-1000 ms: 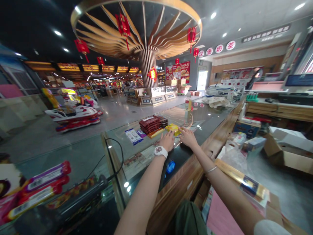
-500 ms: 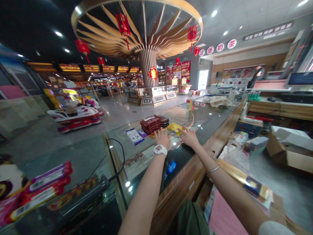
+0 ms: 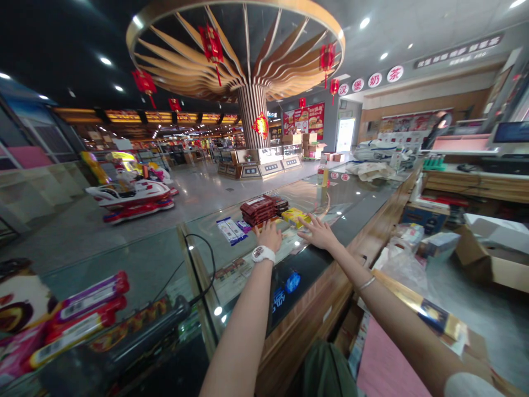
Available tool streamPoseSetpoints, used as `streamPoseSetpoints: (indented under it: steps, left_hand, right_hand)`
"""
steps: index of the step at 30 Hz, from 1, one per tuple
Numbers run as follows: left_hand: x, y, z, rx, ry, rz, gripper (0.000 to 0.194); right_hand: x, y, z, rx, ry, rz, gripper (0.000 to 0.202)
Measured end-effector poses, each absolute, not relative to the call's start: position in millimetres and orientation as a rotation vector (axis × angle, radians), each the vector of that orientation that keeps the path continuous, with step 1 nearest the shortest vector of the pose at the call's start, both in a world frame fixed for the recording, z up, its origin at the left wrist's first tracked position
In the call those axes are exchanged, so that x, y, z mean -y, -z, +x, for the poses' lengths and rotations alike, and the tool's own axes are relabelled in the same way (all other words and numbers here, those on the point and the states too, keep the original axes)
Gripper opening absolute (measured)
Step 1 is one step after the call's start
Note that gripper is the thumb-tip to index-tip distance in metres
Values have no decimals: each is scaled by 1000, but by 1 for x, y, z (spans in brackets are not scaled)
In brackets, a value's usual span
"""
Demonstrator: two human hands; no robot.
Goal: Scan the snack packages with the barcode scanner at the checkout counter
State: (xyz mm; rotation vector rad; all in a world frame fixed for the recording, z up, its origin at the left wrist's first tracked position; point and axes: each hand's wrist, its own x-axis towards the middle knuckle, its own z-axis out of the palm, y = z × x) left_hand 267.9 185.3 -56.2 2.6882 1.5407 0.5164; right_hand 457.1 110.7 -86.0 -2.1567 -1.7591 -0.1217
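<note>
My left hand, with a white watch on its wrist, lies over the glass counter with fingers spread. Its fingertips are at the front of a stack of dark red packets; whether they touch it I cannot tell. To the right, my right hand is stretched out, fingers apart, beside some yellow packets. Neither hand visibly grips anything. Left of the stack lie blue-and-white packets and a small purple packet. Dark brown packets sit behind the red ones.
The glass counter runs away ahead of me. A black cable loops at left, near tube-shaped packages. Rightward are an open cardboard box, a gold box and a monitor. A bottle stands farther along.
My left hand has drawn back slightly toward me from the packets. My right hand stays near the yellow packets, its fingers shifting a little. The view has turned slightly left.
</note>
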Motion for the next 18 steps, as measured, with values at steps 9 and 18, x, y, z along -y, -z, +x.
streamPoseSetpoints:
  steps: [9, 18]
  left_hand:
    - [-188, 57, 268, -1503, -529, 2711, 43]
    - [-177, 54, 267, -1420, -619, 2821, 52]
  right_hand:
    - [-112, 83, 457, 1754, 84, -2189, 65]
    - [-111, 86, 454, 1741, 173, -2148, 69]
